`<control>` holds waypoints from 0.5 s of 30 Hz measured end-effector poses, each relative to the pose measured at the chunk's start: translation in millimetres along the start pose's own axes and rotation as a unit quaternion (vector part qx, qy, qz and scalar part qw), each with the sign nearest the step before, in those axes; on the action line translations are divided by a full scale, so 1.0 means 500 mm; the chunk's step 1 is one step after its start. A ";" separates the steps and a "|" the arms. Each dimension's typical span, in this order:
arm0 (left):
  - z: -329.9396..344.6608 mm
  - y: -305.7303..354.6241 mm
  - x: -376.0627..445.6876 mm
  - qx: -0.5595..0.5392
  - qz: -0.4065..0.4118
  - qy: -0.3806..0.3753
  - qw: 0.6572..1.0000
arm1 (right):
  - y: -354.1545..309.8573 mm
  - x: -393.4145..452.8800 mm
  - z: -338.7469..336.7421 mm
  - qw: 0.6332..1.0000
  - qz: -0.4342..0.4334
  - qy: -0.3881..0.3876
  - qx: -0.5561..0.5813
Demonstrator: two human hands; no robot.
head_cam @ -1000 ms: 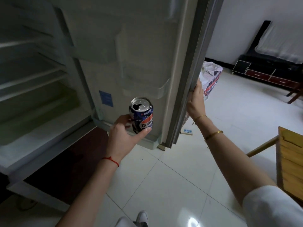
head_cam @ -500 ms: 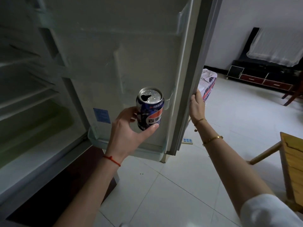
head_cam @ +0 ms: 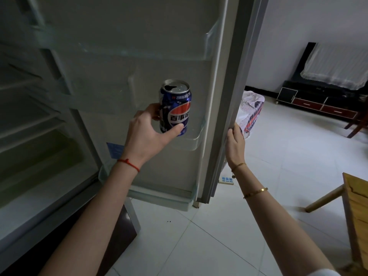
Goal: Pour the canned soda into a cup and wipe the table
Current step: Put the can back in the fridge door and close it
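Nearest the camera, two bare forearms reach forward over a white tiled floor [head_cam: 229,236], which lies open between the fridge and a wooden table [head_cam: 356,216] at the right edge. The left hand [head_cam: 147,134], with a red string at its wrist, grips the soda can [head_cam: 175,108]: thumb pressed across the front low on the label, fingers curled round the far side. The can is upright, its top already open, held in the air just in front of the lower door shelf [head_cam: 189,140]. The right hand [head_cam: 236,144] holds the outer edge of the open fridge door [head_cam: 235,76], its fingers wrapped behind the edge and out of sight. To the left, the fridge interior [head_cam: 39,136] shows bare shelves. Beyond the door edge a checked bag [head_cam: 252,110] sits on the floor, with a power strip [head_cam: 226,180] near the door's foot. Farther back a dark low cabinet [head_cam: 318,104] stands against the white wall.
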State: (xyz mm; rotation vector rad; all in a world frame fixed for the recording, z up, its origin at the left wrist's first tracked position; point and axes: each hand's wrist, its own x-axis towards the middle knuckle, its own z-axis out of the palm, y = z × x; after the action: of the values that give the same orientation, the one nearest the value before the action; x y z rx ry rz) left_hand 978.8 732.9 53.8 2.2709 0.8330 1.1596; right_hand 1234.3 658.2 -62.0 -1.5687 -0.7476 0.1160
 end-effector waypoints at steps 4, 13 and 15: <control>0.013 -0.002 0.024 0.024 -0.030 -0.012 0.999 | -0.006 -0.001 -0.003 1.000 -0.006 -0.009 0.017; 0.037 0.004 0.028 0.104 -0.103 -0.094 0.985 | -0.015 -0.004 -0.021 0.998 -0.013 -0.024 0.048; 0.039 0.011 0.025 0.109 -0.112 -0.107 0.982 | -0.016 -0.004 -0.024 0.998 -0.018 -0.025 0.050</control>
State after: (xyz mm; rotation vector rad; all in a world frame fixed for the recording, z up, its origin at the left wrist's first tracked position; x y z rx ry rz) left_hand 1002.7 735.1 53.5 2.3457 1.1409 0.7410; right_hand 1235.5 646.7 -53.7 -1.4609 -0.7966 0.1648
